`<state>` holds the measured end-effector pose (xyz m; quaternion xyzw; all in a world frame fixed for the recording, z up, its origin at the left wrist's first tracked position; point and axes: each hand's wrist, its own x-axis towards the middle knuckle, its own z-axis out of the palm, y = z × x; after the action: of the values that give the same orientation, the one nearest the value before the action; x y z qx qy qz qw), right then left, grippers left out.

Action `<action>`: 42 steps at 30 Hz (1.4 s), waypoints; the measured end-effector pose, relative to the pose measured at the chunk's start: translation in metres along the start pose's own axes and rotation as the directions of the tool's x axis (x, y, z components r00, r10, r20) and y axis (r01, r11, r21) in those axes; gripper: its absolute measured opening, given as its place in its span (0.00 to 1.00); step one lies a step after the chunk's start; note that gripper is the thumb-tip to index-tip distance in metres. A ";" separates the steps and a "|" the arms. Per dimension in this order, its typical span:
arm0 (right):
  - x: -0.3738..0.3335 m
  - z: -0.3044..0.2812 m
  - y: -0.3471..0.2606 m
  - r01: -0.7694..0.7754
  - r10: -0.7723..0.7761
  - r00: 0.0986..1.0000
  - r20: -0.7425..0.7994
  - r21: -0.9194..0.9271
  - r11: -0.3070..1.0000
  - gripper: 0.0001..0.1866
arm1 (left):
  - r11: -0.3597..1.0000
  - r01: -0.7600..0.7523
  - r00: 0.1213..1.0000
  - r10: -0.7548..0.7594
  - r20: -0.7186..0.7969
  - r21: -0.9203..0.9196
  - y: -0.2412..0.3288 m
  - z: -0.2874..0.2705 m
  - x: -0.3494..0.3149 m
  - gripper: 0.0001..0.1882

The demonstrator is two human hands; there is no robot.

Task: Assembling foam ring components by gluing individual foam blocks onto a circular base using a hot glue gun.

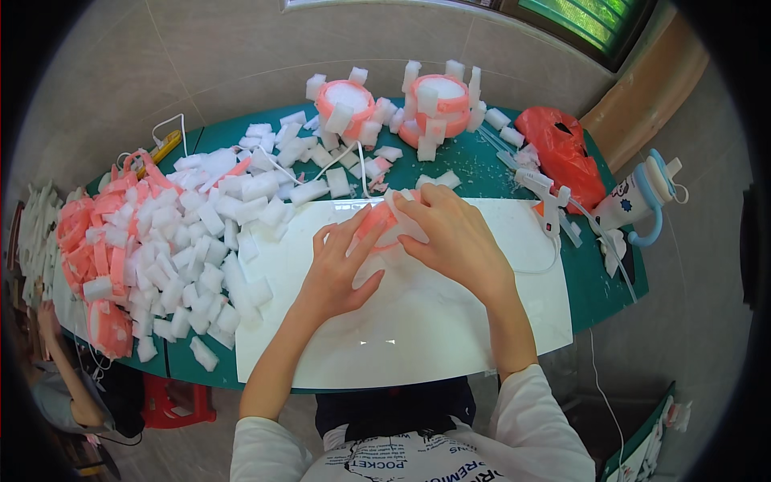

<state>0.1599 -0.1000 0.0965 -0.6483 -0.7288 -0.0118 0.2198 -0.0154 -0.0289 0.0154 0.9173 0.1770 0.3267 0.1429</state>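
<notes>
A small pink foam piece (384, 217), rounded in outline, lies at the far edge of the white board, with whitish foam against it. My left hand (341, 269) reaches its left side, fingers spread and fingertips touching the pink surface, the thumb held apart. From the right, my right hand (458, 237) curls its thumb and fingers around a white foam block (407, 210) pressed to the pink piece. My fingers partly cover both, so their exact join is hidden.
White foam blocks (213, 217) and pink strips (104, 233) heap at left. Two pink ring-shaped pieces with foam blocks (345, 104) (442, 108) stand behind. At right are a white glue gun (550, 201) with its cord, a red bag (562, 149) and a bottle (634, 193). Another person's arm (72, 377) shows far left.
</notes>
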 end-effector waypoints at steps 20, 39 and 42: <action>0.000 0.000 0.000 -0.006 0.006 1.000 0.010 0.007 1.000 0.23 | 1.000 -0.002 1.000 0.002 -0.028 -0.016 0.000 0.001 0.000 0.37; 0.000 0.001 -0.002 -0.010 0.010 1.000 0.013 -0.013 1.000 0.23 | 1.000 0.002 1.000 -0.002 -0.027 -0.007 0.000 0.000 0.000 0.37; 0.000 0.000 -0.002 -0.011 0.012 1.000 0.017 -0.010 1.000 0.23 | 1.000 0.011 1.000 -0.011 -0.020 -0.006 0.001 0.000 0.000 0.37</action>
<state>0.1582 -0.1003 0.0964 -0.6537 -0.7269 -0.0084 0.2104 -0.0152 -0.0297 0.0159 0.9125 0.1826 0.3358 0.1457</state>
